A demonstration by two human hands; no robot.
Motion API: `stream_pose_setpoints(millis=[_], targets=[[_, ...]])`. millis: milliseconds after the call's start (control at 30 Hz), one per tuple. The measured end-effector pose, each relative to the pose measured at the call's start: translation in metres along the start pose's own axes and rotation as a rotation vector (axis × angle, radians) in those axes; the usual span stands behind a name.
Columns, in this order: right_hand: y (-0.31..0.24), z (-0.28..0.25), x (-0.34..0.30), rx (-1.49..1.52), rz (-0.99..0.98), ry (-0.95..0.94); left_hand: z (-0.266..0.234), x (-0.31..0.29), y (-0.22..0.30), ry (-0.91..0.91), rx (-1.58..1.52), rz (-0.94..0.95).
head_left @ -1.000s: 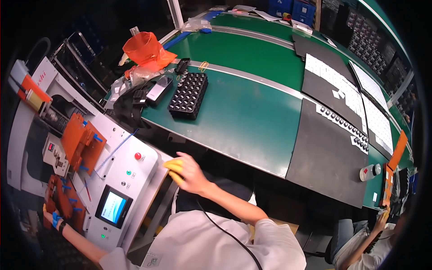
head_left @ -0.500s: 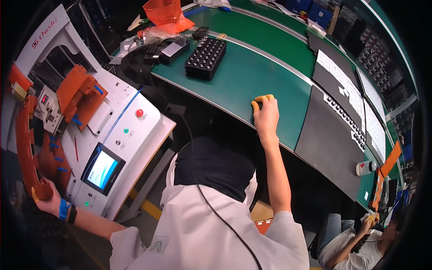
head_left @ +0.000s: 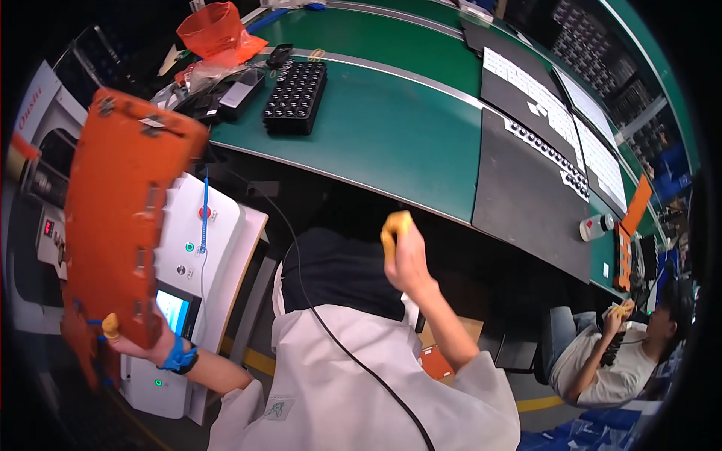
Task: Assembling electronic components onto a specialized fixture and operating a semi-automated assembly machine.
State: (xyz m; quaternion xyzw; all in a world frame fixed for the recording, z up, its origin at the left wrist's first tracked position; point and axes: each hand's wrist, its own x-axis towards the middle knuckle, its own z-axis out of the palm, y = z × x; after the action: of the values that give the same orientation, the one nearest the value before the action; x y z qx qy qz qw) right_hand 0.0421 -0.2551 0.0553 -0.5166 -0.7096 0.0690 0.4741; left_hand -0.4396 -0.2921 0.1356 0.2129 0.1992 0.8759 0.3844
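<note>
Orange panel (head_left: 120, 203) is pinched in the left hand (head_left: 144, 346) before a red-lettered white machine (head_left: 222, 237), the right hand (head_left: 406, 259) curled closed.

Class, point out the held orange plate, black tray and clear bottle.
Held orange plate (head_left: 116, 214), head view: middle of its broad face.
Black tray (head_left: 288, 127), head view: near side wall.
Clear bottle (head_left: 591, 228), head view: its body.

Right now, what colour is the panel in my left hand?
The panel in your left hand is orange, shown best in the head view.
</note>
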Motion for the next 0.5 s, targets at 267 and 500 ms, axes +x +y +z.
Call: stream_pose_setpoints(millis=[267, 500], targets=[[0.034, -0.029, -0.088, -0.289, 0.519, 0.088, 0.085, -0.045, -0.131, 0.007, -0.031, -0.538], [-0.033, -0.039, -0.057, 0.389, 0.569, 0.137, 0.200, -0.078, -0.241, -0.202, -0.013, -1.025]])
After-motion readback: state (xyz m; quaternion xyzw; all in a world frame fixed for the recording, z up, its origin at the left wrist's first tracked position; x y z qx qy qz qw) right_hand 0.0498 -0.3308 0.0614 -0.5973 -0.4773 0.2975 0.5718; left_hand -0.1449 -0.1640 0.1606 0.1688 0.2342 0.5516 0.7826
